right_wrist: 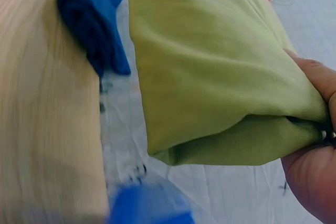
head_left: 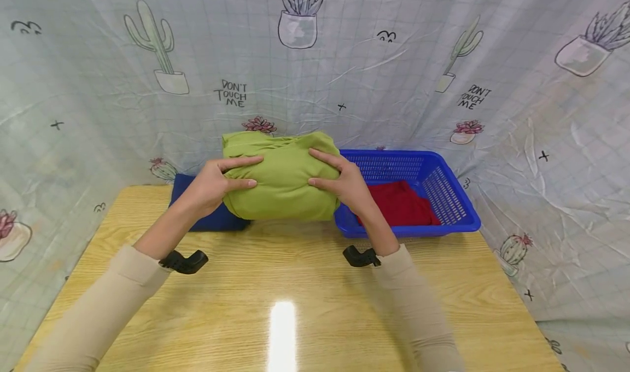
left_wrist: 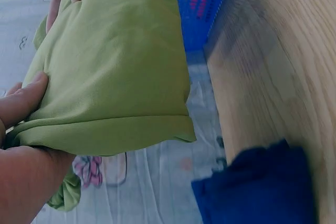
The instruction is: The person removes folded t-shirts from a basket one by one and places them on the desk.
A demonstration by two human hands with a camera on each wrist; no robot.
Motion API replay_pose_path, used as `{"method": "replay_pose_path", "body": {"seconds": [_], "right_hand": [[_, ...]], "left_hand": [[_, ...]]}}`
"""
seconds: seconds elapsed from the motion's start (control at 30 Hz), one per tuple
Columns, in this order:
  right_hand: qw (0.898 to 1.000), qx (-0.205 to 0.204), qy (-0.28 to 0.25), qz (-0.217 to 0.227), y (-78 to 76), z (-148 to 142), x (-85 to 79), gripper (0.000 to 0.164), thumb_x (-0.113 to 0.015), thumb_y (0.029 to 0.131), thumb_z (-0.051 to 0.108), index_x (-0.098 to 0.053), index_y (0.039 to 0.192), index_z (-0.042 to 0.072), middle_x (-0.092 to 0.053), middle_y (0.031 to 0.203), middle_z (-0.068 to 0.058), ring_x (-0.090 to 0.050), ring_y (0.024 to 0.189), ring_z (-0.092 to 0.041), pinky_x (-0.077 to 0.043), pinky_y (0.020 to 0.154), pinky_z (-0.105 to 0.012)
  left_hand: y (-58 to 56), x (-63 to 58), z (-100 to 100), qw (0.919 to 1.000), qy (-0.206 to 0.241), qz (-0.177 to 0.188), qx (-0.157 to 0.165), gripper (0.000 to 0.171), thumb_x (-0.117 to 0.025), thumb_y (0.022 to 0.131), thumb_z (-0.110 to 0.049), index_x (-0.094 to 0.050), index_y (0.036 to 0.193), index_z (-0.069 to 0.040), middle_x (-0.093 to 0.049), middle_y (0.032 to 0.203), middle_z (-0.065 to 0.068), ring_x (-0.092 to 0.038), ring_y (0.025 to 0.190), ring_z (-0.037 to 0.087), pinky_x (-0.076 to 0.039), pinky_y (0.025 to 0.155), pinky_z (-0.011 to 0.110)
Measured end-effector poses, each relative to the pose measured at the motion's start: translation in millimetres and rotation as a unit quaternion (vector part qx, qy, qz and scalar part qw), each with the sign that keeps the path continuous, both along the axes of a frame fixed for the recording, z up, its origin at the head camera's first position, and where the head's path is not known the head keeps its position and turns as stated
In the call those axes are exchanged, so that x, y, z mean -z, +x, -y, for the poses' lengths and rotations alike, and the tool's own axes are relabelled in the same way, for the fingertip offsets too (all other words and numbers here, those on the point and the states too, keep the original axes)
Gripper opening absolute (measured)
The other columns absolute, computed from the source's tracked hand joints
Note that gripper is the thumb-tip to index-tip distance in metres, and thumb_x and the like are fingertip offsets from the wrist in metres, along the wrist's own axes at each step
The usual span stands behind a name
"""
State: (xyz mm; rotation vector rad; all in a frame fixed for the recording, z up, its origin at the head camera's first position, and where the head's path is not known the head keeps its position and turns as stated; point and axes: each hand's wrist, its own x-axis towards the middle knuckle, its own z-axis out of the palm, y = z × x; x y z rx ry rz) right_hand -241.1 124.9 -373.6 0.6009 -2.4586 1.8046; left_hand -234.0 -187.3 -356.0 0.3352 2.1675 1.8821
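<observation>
Head view: from the left, I see blue cloth (head_left: 219, 220) lying beyond the left hand (head_left: 211, 185), which grips the green cloth (head_left: 285, 189) at its left end. That bundle is above the desk (head_left: 236, 290), long axis crosswise. The right hand (head_left: 348, 185) grips its other end, nearer the basket (head_left: 413, 231) holding red cloth (head_left: 401, 205).

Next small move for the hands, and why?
Probably shift the folded lime-green cloth rightward, over the blue rectangular plastic basket. The left hand and right hand grip its two ends, it's raised off the light wooden table, and the basket, just to its right, holds a red fabric piece.
</observation>
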Motion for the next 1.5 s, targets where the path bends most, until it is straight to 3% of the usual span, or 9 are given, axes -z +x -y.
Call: {"method": "replay_pose_path", "body": {"seconds": [0.07,0.17,0.37,0.47,0.5,0.57,1.13,1.33,1.5], "right_hand": [[1.0,-0.005,0.0,-0.004,1.2,10,3.2,0.06,-0.085,0.085,0.027,-0.062,0.139,0.04,-0.053,0.147,0.002,-0.063,0.117,-0.016,-0.056,0.09,-0.035],[1.0,-0.01,0.003,-0.012,2.7,27,8.1,0.06,-0.085,0.085,0.028,-0.063,0.138,0.042,-0.054,0.146,0.002,-0.062,0.118,-0.014,-0.055,0.091,-0.035],[0.999,-0.015,0.0,-0.034,6.6,62,18.6,0.06,-0.086,0.084,0.024,-0.065,0.138,0.036,-0.058,0.144,0.0,-0.061,0.12,-0.015,-0.054,0.092,-0.034],[0.999,-0.017,0.01,-0.049,10.4,78,23.2,0.06,-0.087,0.083,0.022,-0.066,0.138,0.031,-0.06,0.142,-0.001,-0.058,0.123,-0.016,-0.052,0.095,-0.032],[0.998,-0.02,0.014,-0.051,11.7,84,24.6,0.06,-0.087,0.083,0.022,-0.066,0.139,0.031,-0.06,0.142,0.0,-0.057,0.124,-0.015,-0.05,0.096,-0.032],[0.998,-0.026,0.023,-0.05,14.3,95,26.8,0.059,-0.086,0.083,0.024,-0.066,0.139,0.031,-0.06,0.142,0.002,-0.056,0.125,-0.014,-0.049,0.097,-0.031],[0.998,-0.059,0.024,-0.027,24.4,167,37.9,0.055,-0.087,0.082,0.027,-0.069,0.134,0.035,-0.063,0.14,0.004,-0.059,0.121,-0.01,-0.051,0.091,-0.024],[0.995,-0.092,0.022,-0.01,34.5,185,45.8,0.054,-0.086,0.084,0.023,-0.069,0.134,0.034,-0.062,0.14,0.005,-0.061,0.118,-0.008,-0.052,0.086,-0.021],[0.991,-0.104,0.082,-0.017,40.6,203,50.4,0.053,-0.085,0.085,0.025,-0.069,0.135,0.033,-0.065,0.138,0.004,-0.06,0.121,-0.008,-0.049,0.086,-0.017]], "left_hand": [[6.1,0.1,10,0.9998,-0.014,0.002,-0.014,0.057,-0.077,0.091,-0.006,-0.062,0.143,-0.02,-0.023,0.168,0.005,-0.054,0.123,0.015,-0.042,0.055,0.026],[16.2,0.1,26,0.9986,-0.037,0.003,-0.038,0.055,-0.079,0.09,-0.01,-0.064,0.142,-0.021,-0.025,0.167,0.006,-0.045,0.074,0.017,-0.03,0.047,0.033],[35.6,0.0,57,0.9921,-0.111,-0.025,-0.054,0.056,-0.08,0.09,-0.022,-0.062,0.143,-0.024,-0.029,0.166,0.008,-0.057,0.116,0.031,-0.038,0.047,0.037],[44.6,0.9,71,0.987,-0.143,-0.036,-0.066,0.058,-0.082,0.088,-0.026,-0.063,0.142,-0.023,-0.038,0.162,0.007,-0.041,0.143,0.031,-0.054,0.088,0.044],[47.6,1.5,76,0.9853,-0.152,-0.037,-0.069,0.059,-0.083,0.087,-0.027,-0.063,0.142,-0.022,-0.04,0.161,0.007,-0.021,0.154,0.03,-0.047,0.104,0.05],[54.2,3.7,87,0.9833,-0.16,-0.033,-0.079,0.06,-0.084,0.086,-0.028,-0.063,0.142,-0.021,-0.041,0.16,0.007,-0.018,0.155,0.03,-0.027,0.118,0.061],[100.4,11.1,145,0.9603,-0.213,-0.049,-0.173,0.072,-0.084,0.084,-0.038,-0.054,0.15,-0.031,-0.035,0.164,0.0,-0.015,0.155,0.033,-0.017,0.119,0.064],[114.4,19.8,161,0.9541,-0.232,-0.034,-0.186,0.074,-0.081,0.087,-0.038,-0.048,0.154,-0.034,-0.027,0.167,-0.002,-0.016,0.154,0.034,-0.026,0.122,0.043],[125.4,27.2,180,0.9541,-0.228,-0.034,-0.191,0.072,-0.08,0.09,-0.034,-0.047,0.154,-0.032,-0.025,0.167,-0.008,-0.003,0.155,0.038,-0.005,0.118,0.068]]}}
